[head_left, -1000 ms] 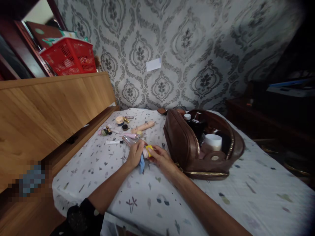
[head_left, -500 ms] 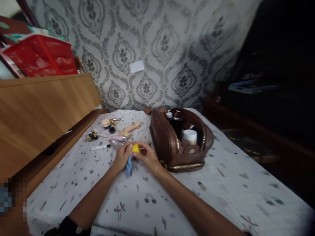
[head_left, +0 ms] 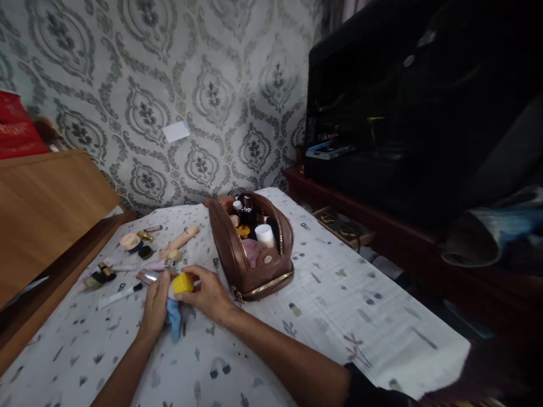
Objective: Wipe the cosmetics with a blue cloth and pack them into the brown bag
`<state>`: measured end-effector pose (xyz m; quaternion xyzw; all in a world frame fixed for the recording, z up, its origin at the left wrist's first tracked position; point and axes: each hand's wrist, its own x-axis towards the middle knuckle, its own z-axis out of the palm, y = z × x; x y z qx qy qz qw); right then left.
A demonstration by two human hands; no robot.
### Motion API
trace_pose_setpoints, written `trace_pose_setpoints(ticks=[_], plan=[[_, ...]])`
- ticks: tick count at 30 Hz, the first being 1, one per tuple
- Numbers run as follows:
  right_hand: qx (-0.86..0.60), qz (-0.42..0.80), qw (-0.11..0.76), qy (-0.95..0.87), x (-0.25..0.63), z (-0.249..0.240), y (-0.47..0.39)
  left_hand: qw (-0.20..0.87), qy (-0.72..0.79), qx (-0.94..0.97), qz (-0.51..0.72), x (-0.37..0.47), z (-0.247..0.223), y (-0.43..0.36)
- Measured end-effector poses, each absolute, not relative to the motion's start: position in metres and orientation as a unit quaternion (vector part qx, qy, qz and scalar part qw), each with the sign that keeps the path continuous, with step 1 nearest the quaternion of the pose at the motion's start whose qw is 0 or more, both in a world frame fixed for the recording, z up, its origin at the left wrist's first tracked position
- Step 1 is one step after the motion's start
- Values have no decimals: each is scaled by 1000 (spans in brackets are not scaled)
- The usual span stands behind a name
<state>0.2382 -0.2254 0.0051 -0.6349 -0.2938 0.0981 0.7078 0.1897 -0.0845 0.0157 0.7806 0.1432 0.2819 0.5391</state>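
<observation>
Near the front of the cosmetics, my left hand is closed around the pale body of a small container with a yellow cap. A blue cloth hangs down beside that hand, bunched against it. My right hand has its fingers closed on the yellow cap from the right side. Just behind the left fingers lies a shiny silver-pink tube; whether the hand touches it I cannot tell. To the right stands a brown cosmetic bag, unzipped, with a white-lidded jar and dark bottles inside.
Several cosmetics lie on the left of the patterned cloth, among them a beige-topped jar, a peach tube and a white tube with a black cap. A wooden panel borders the left; a dark television stands right.
The view has turned to the right, so the bag and hands appear further left. Both hands still hold the yellow-capped container, and more of its yellow cap shows.
</observation>
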Motion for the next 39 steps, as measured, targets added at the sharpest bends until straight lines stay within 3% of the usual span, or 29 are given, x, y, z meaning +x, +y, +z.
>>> trace_pose_setpoints(ticks=[13, 34, 39], plan=[[-623, 85, 714, -309, 232, 8, -225, 630, 184, 701, 280, 190, 12, -80], [-625, 84, 699, -336, 232, 19, -234, 627, 195, 697, 289, 192, 19, -85], [-618, 77, 701, -348, 230, 28, -237, 668, 205, 652, 295, 188, 27, -95]])
